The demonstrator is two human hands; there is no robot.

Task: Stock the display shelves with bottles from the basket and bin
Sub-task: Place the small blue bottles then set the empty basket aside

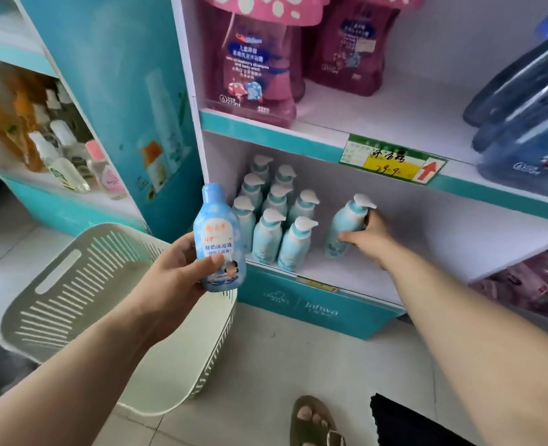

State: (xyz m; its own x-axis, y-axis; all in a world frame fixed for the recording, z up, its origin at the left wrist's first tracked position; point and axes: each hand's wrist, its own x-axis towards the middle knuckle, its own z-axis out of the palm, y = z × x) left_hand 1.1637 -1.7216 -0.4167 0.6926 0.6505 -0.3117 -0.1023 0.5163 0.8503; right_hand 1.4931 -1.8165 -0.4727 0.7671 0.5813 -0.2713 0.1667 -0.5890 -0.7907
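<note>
Stocking in progress: right hand (366,237) grips pale-blue plastic pump bottle (343,223) on white lower shelf (346,275); left hand (173,272) holds light-blue capped plastic bottle (215,233) near white slotted plastic basket (73,284). Smooth, rigid, likely light; grasp mid-body, not pump.

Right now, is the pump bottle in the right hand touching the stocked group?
No, a strip of bare shelf shows between the pump bottle that the right hand grips and the stocked group.

single head camera, wide-angle — looks forward, down at low shelf (330,275) from close
</note>
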